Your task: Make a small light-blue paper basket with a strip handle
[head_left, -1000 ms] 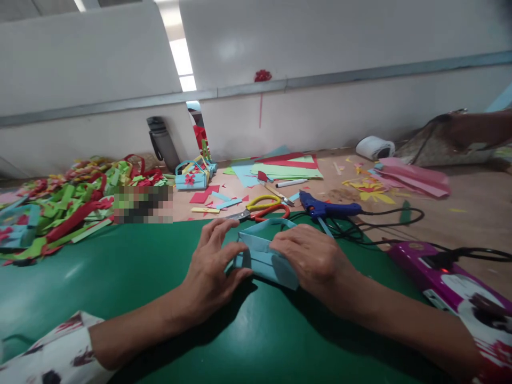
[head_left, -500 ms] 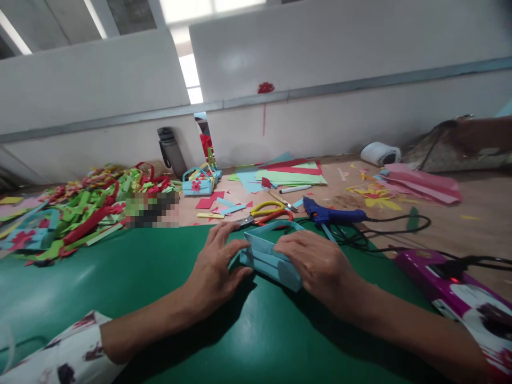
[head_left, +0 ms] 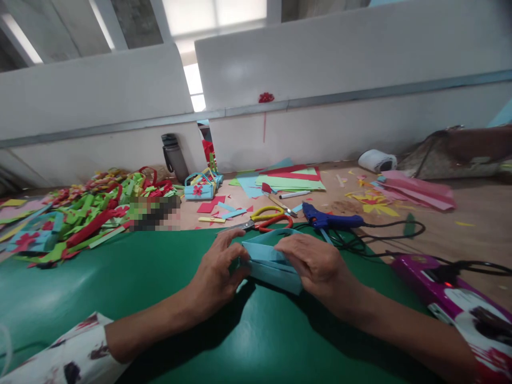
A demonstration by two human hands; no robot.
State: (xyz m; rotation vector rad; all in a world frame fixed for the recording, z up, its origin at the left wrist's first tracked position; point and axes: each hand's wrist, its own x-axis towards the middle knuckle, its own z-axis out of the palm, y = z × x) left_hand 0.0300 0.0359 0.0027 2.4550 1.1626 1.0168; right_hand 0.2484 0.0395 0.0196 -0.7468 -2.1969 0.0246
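Both the left hand (head_left: 216, 269) and right hand (head_left: 316, 261) pinch the blue paper basket (head_left: 270, 261) — squeezing harder probably crushes its folds.

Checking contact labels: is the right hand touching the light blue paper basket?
Touching. The head view shows the right hand lying on the light blue paper basket, fingers pressed on its top edge.
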